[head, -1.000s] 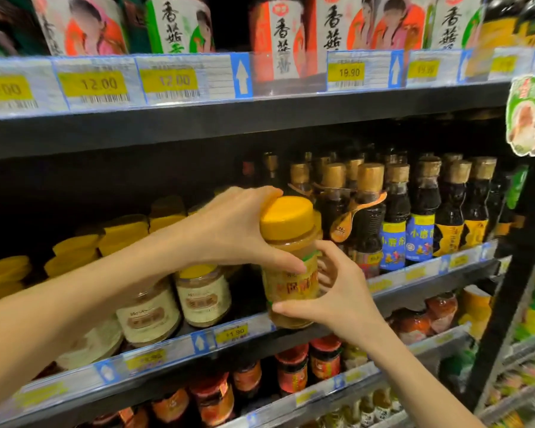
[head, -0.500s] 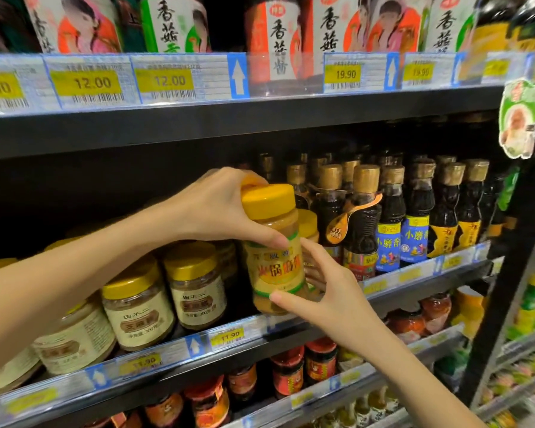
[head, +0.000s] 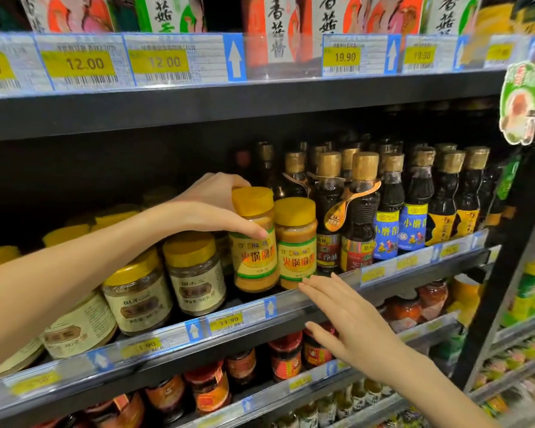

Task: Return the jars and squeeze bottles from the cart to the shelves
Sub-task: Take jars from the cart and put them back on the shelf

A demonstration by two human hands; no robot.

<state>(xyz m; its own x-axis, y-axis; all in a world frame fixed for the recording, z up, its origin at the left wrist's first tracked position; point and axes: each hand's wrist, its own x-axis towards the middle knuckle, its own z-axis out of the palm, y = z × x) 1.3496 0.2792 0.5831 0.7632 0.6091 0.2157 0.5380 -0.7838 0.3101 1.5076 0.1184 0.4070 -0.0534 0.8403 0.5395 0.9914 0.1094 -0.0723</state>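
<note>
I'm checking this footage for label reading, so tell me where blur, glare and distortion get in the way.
Head view: the yellow-lidded jar under the left hand reads sharply; the price strip on the upper shelf is soft with slight glare; the shelf recess behind is dark; the right hand is slightly soft; wide-angle bending curves the shelf edges.

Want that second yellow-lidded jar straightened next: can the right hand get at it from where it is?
Probably yes: the right hand is open, fingers just below the second jar at the shelf edge, nothing between.
</note>
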